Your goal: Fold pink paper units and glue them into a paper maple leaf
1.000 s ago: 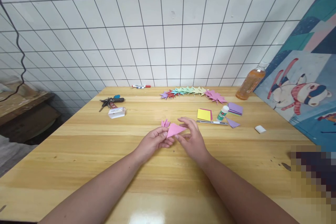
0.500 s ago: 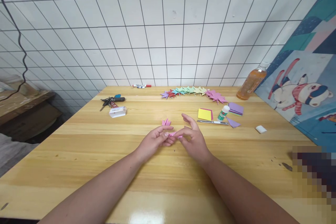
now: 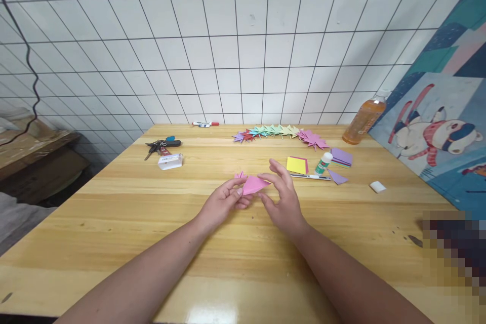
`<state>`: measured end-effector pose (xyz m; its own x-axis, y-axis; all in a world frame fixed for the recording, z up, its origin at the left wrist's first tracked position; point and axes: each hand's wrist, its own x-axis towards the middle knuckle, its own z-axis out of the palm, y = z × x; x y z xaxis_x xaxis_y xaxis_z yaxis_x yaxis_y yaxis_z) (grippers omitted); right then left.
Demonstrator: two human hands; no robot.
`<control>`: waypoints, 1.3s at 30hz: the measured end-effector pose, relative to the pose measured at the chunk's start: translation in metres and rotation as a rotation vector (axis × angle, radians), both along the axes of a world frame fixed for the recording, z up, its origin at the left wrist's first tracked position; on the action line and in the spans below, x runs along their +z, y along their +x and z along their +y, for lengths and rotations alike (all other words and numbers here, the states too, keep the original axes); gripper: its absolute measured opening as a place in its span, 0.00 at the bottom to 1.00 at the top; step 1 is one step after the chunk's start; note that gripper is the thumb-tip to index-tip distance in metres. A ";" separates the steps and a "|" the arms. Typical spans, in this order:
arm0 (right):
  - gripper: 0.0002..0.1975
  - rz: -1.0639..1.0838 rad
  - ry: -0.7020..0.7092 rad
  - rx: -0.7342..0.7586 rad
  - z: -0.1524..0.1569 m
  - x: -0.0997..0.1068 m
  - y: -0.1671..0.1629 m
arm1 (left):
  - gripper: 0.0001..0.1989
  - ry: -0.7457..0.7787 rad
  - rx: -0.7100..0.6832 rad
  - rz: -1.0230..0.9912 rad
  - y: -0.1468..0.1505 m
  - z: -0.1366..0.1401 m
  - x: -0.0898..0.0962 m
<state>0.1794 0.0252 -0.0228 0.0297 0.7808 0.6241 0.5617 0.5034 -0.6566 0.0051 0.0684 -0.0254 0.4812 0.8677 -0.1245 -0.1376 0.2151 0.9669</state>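
A folded piece of pink paper (image 3: 254, 185) is pinched at its left end by my left hand (image 3: 225, 201). Its broad, pointed face is turned up over the table. My right hand (image 3: 283, 200) is at the paper's other end, thumb and fingers spread apart. The index fingertip reaches the paper's right corner; whether it touches cannot be made out. Just behind my left fingers lies a small pink folded paper piece (image 3: 240, 175), partly hidden by the held paper.
A curved row of coloured folded papers (image 3: 279, 131) lies at the back. On the right are yellow paper squares (image 3: 296, 165), a glue stick (image 3: 322, 163), a pen (image 3: 313, 177), purple paper (image 3: 341, 156), a bottle (image 3: 364, 119). Keys (image 3: 161, 147) and a small white box (image 3: 170, 161) lie left.
The pink paper, folded narrow before, has opened out into a wider face. My right fingers have loosened and spread; my left hand has stayed in nearly the same place.
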 end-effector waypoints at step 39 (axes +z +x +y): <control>0.05 0.414 -0.571 0.208 0.012 -0.009 -0.002 | 0.17 0.031 -0.192 0.130 0.000 -0.002 -0.003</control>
